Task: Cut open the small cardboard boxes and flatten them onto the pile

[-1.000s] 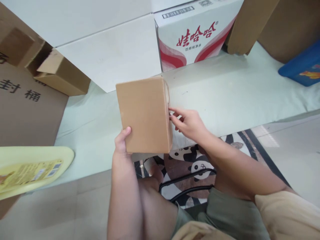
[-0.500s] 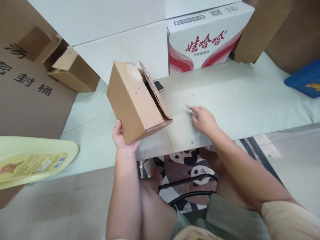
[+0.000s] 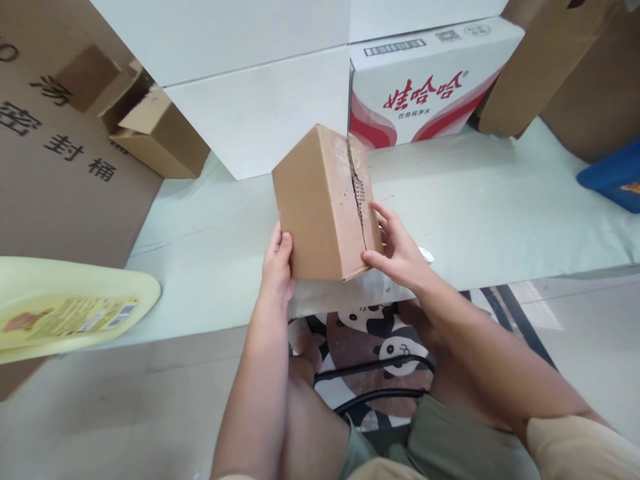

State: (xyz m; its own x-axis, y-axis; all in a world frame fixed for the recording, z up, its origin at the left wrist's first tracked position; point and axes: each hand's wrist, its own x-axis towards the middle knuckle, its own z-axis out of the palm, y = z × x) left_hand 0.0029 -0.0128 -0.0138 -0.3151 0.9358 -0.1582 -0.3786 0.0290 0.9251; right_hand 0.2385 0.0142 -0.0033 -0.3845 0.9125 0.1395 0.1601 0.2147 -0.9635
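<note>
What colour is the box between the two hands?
The box is light brown, best seen in the head view.

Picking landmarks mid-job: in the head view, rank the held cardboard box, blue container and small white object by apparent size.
1. Held cardboard box
2. Blue container, cut off by the frame
3. Small white object

Carton between left hand and right hand, boxes behind on table, container at left
</note>
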